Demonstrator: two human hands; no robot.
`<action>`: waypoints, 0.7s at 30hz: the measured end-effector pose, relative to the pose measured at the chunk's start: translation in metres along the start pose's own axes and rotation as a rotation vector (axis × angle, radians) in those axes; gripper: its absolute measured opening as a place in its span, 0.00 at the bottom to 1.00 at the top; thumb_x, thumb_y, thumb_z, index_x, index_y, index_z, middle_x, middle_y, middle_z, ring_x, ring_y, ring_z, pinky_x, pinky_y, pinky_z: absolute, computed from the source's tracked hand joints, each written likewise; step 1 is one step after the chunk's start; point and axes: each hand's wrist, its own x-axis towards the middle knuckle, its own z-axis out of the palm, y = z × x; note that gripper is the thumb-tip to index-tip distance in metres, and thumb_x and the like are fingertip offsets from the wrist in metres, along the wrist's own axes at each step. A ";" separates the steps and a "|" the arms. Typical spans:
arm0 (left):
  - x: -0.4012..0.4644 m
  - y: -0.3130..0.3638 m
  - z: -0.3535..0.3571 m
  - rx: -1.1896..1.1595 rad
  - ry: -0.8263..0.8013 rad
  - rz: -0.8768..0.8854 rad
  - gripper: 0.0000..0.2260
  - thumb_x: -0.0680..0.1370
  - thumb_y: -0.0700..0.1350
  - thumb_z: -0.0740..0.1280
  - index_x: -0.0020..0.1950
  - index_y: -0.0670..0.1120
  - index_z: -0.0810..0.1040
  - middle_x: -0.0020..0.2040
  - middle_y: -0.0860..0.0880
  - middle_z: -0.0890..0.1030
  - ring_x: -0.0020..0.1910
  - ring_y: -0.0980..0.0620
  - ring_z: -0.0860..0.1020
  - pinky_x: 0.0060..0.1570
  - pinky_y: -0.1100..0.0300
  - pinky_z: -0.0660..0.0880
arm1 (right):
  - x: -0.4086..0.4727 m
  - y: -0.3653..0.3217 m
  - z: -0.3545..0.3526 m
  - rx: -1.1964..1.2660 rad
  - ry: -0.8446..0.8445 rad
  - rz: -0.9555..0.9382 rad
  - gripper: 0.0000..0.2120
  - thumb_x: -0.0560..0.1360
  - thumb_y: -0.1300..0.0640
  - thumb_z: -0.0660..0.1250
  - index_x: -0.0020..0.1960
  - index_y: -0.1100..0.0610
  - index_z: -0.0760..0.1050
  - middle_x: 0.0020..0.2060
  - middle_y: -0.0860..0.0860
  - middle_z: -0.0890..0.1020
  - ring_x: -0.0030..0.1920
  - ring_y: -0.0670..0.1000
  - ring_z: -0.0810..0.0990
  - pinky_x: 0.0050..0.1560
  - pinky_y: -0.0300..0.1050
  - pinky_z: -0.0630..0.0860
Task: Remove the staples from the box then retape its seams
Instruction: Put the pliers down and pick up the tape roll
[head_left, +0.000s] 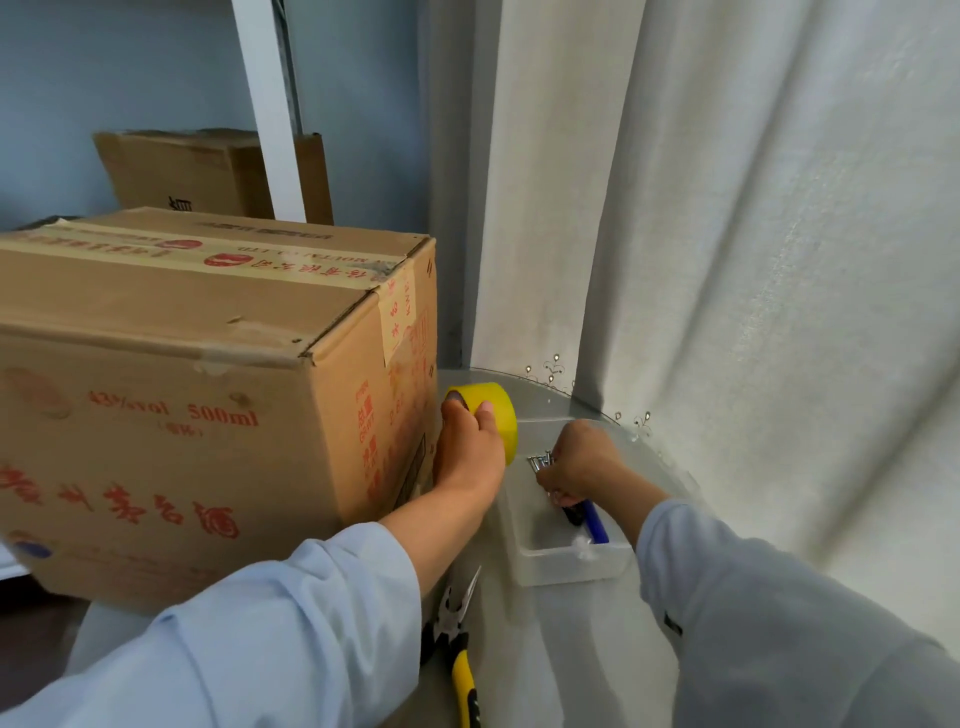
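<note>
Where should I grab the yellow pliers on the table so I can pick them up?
Grab the pliers by the yellow and black handles, reaching in from the near side. The handles point toward the person and the pointed metal tips face away, toward the clear tray.

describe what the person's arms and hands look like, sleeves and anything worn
Both arms wear loose, pale blue long sleeves, pushed up short of the wrists so the forearms show. The left hand and right hand are bare, with no gloves and no watch or bracelet in view. A small dark mark sits on the right sleeve; the left sleeve is plain.
</note>
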 end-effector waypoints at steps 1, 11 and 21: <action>0.000 0.001 -0.001 0.044 -0.021 -0.036 0.22 0.84 0.50 0.48 0.74 0.39 0.56 0.75 0.42 0.59 0.73 0.43 0.60 0.67 0.55 0.57 | 0.000 -0.004 0.002 0.036 -0.012 -0.001 0.03 0.69 0.61 0.67 0.40 0.61 0.74 0.34 0.56 0.83 0.36 0.55 0.83 0.43 0.48 0.82; 0.000 -0.002 0.001 0.068 -0.058 -0.072 0.22 0.84 0.50 0.47 0.75 0.40 0.54 0.75 0.42 0.59 0.73 0.42 0.60 0.67 0.54 0.58 | 0.013 0.000 0.009 0.079 -0.050 0.089 0.06 0.69 0.63 0.70 0.39 0.62 0.73 0.14 0.49 0.73 0.15 0.46 0.72 0.19 0.34 0.70; -0.013 -0.005 -0.015 0.178 -0.066 0.024 0.23 0.84 0.49 0.48 0.77 0.42 0.50 0.78 0.45 0.50 0.76 0.45 0.53 0.71 0.55 0.51 | 0.007 -0.010 0.010 0.163 0.036 0.020 0.10 0.74 0.58 0.66 0.52 0.64 0.78 0.44 0.60 0.78 0.47 0.58 0.80 0.52 0.50 0.77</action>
